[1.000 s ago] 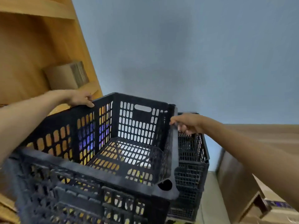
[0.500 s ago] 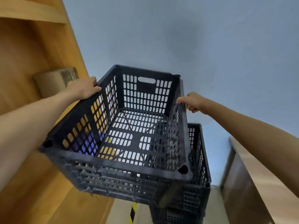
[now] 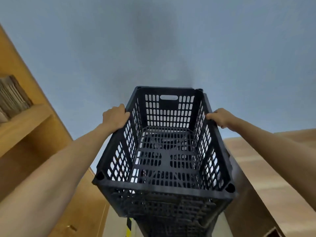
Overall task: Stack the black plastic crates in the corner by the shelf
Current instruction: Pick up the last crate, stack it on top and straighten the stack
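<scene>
Both forearms reach out from the bottom corners. Between them sits the black plastic crate (image 3: 164, 151), open top toward the camera, its near rim closest and its slotted floor bare inside. Below it, more black lattice shows, the crate stack (image 3: 172, 221) it sits over; whether it rests fully on the stack is unclear. The left hand (image 3: 116, 118) clamps the left rim, fingers (image 3: 125, 112) curled over the edge. The right hand (image 3: 220, 117) grips the right rim, fingers wrapped tight around it. Left of the crate stands the wooden shelf (image 3: 30, 134), with a cardboard box (image 3: 13, 98) on it. Right, a brown cardboard carton (image 3: 266, 168) sits close beside the stack. Behind everything, the grey-blue wall (image 3: 162, 40).
</scene>
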Tool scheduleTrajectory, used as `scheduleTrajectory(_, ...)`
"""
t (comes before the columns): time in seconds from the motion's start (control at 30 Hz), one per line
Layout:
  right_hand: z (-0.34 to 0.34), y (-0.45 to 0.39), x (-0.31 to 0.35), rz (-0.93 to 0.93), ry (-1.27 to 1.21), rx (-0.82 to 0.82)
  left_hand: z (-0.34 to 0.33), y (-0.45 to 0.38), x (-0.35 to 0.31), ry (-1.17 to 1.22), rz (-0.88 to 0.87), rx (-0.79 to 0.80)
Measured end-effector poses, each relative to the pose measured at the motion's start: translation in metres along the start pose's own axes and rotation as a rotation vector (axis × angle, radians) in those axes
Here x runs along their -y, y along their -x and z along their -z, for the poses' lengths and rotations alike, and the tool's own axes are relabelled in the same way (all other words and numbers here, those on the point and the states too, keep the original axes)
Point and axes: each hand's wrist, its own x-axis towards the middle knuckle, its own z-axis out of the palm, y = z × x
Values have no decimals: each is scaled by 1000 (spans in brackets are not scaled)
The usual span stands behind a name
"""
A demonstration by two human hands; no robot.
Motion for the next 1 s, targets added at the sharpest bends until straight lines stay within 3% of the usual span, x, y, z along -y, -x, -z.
scheduleTrajectory(0.17, -38, -45, 0, -53, 91, -54, -53, -27, 22, 49, 32, 52)
scheduleTrajectory(0.27, -50, -64, 2, -54, 171, -142, -57, -46, 25, 70, 25, 41)
scheduleTrajectory(0.47, -44, -82, 3, -72, 370, -164, -71, -49, 22, 185, 37, 98)
scheduleTrajectory(1.0, -40, -83, -7, -21, 362, -150, -71, -47, 9, 93, 70, 129)
